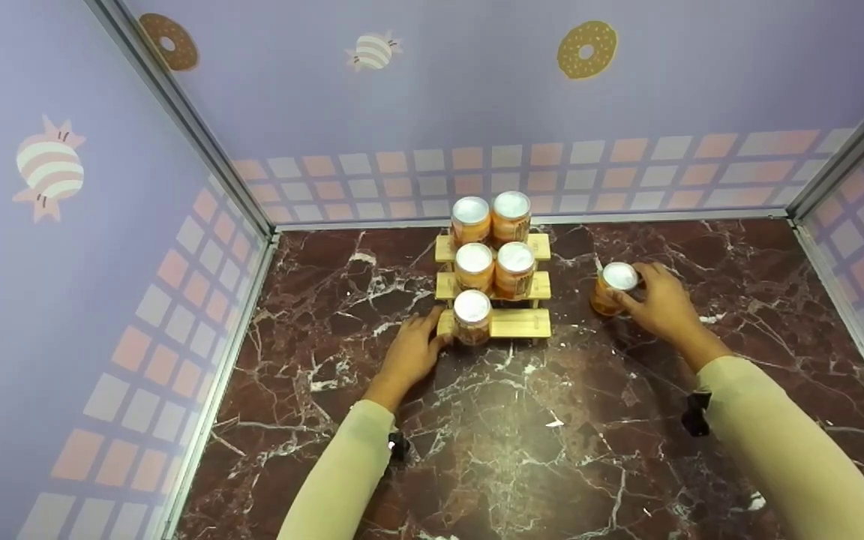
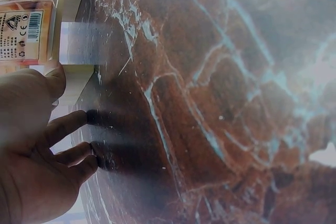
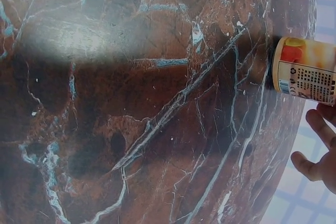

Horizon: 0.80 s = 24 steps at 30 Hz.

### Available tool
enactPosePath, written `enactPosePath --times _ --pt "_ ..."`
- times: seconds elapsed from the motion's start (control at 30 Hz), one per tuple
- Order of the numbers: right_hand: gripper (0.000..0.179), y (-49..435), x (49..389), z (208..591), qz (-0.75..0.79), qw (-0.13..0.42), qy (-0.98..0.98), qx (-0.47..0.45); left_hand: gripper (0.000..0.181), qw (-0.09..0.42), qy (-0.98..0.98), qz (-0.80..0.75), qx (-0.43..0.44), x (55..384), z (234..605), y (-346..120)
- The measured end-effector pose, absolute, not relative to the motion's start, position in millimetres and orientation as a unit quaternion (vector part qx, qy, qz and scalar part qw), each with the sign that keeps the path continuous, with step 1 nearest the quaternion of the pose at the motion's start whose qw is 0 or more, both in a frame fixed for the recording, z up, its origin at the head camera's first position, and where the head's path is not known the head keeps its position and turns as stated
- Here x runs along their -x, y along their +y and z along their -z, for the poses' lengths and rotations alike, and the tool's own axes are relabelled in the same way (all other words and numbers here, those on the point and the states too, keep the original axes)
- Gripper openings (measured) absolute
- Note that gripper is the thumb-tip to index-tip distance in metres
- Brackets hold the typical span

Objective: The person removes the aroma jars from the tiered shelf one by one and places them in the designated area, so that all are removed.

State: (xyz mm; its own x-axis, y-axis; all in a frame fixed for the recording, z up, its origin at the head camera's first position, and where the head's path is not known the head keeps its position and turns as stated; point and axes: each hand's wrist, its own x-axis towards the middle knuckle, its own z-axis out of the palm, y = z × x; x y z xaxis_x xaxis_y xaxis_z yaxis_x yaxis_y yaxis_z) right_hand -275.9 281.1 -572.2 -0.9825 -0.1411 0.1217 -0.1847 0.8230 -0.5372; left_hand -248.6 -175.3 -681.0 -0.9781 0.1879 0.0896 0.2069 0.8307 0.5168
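Note:
My right hand (image 1: 662,300) grips an orange can (image 1: 607,298) with a pale lid, thumb and fingers round its upper part, to the right of a three-step wooden stand (image 1: 522,324). In the right wrist view the can (image 3: 307,72) shows a printed label with fruit on it. At the left end of the lowest step, my left hand (image 1: 411,351) pinches the board between thumb and forefinger. Its other fingers (image 2: 71,153) reach down to the table in the left wrist view. Beside that thumb stands one can (image 1: 472,319) on the lowest step.
Two cans (image 1: 493,270) stand on the middle step and two more (image 1: 490,217) on the top one. A dark red marbled tabletop (image 1: 522,450) lies under everything. Lilac patterned panels (image 1: 462,90) close in the back and both sides.

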Motion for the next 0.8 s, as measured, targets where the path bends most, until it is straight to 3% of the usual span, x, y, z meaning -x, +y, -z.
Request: enactPosePath --times 0.37,0.8 --pt "0.076 279.5 274.8 565.4 -0.281 0.002 -0.955 -0.091 0.07 0.007 -0.962 0.254 0.099 249.1 681.9 -175.3" --pt "0.082 276.6 273.0 550.0 -0.247 0.032 -0.964 -0.095 0.071 0.014 -0.957 0.27 0.107 248.1 679.7 -175.9"
